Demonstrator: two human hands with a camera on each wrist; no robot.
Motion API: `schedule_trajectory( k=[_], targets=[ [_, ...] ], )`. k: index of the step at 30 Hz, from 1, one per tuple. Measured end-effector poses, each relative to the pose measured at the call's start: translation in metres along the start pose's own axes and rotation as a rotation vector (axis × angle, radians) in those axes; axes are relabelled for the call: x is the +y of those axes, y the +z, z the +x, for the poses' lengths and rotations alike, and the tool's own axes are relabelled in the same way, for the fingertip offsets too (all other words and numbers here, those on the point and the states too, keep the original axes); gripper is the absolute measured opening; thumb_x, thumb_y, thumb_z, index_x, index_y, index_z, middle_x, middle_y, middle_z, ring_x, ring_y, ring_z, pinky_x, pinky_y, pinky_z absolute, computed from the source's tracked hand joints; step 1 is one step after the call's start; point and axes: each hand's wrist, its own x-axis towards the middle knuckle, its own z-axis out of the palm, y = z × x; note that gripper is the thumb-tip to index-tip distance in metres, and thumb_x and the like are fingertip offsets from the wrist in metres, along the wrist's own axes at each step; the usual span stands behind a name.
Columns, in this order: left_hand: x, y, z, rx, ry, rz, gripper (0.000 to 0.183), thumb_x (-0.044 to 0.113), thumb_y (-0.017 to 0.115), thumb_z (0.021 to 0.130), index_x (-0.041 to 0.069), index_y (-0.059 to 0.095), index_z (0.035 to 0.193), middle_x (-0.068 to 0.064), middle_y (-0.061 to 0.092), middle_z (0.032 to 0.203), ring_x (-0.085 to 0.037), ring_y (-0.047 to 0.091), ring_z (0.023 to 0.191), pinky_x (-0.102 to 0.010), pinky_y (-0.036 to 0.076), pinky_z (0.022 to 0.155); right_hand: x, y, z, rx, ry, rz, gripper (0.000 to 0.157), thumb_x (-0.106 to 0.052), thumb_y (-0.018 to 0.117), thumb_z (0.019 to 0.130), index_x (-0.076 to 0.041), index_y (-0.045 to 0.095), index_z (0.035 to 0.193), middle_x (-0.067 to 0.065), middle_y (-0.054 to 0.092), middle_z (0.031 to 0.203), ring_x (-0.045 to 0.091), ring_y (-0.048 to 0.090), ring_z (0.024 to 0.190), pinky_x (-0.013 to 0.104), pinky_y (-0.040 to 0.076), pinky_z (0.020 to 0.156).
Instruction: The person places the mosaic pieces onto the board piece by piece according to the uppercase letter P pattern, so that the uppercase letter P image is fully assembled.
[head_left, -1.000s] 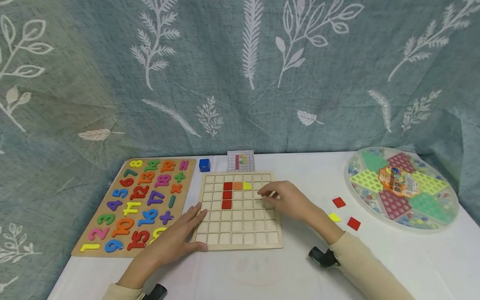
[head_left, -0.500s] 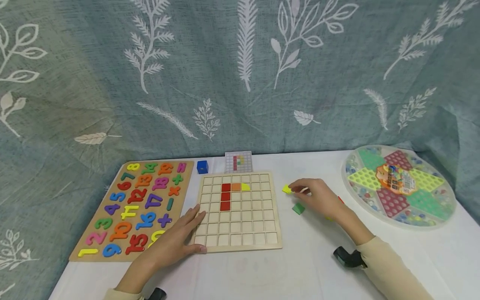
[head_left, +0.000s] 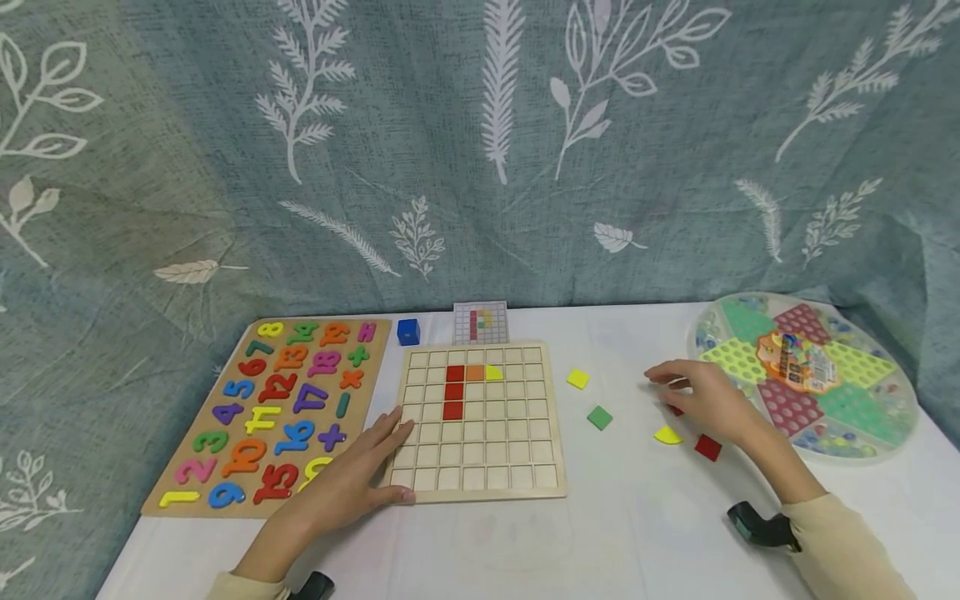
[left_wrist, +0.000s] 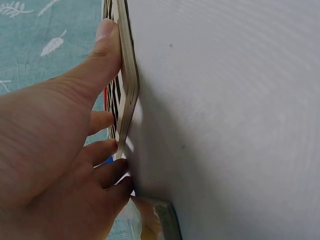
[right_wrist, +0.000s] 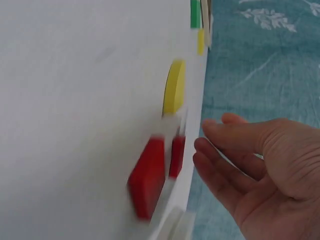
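My left hand (head_left: 358, 471) rests at the near left corner of a wooden grid board (head_left: 498, 454), thumb on its front rim, fingers along its left side; the left wrist view shows the thumb (left_wrist: 97, 57) on the rim. On the grid sit several red square tiles (head_left: 453, 391) in a column, an orange tile (head_left: 476, 372) and a yellow rounded tile (head_left: 493, 372). My right hand (head_left: 705, 400) hovers over a red tile (head_left: 677, 409), partly hiding it. In the right wrist view its bent fingers hold nothing. Nearby lie a yellow rounded tile (head_left: 667, 435) and another red tile (head_left: 708, 447).
Between board and right hand lie a yellow square tile (head_left: 577, 378) and a green tile (head_left: 599, 417). A number puzzle board (head_left: 232, 392) is at left, a round marble game (head_left: 802, 379) at right. Behind the grid are a pattern card (head_left: 481, 322) and blue cube (head_left: 408, 332).
My right hand has moved right, from the grid's right edge, past the yellow square tile, to above the red tile. The left hand has stayed put on the board.
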Motion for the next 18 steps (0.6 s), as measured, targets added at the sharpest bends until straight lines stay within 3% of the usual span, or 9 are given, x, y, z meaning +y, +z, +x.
schedule_trajectory(
  k=[5,18],
  targets=[
    [0.0,0.0,-0.001,0.004,0.006,0.004,0.093,0.05,0.075,0.079,0.009,0.036,0.152,-0.015,0.019,0.162,-0.043,0.016,0.146,-0.061,0.025,0.112,0.009,-0.007,-0.01,-0.024,0.016,-0.017,0.036,0.014,0.058,0.086,0.002,0.067,0.118,0.019,0.068,0.115,0.04,0.063,0.107,0.053,0.054,0.087],
    [0.001,-0.001,-0.002,0.004,-0.004,0.0,0.092,0.051,0.074,0.079,0.009,0.036,0.152,-0.015,0.019,0.162,-0.042,0.016,0.146,-0.061,0.026,0.112,0.019,-0.007,-0.018,-0.047,-0.041,-0.006,0.032,0.008,0.068,0.085,0.003,0.067,0.117,0.016,0.068,0.112,0.036,0.065,0.103,0.045,0.056,0.085]
  ],
)
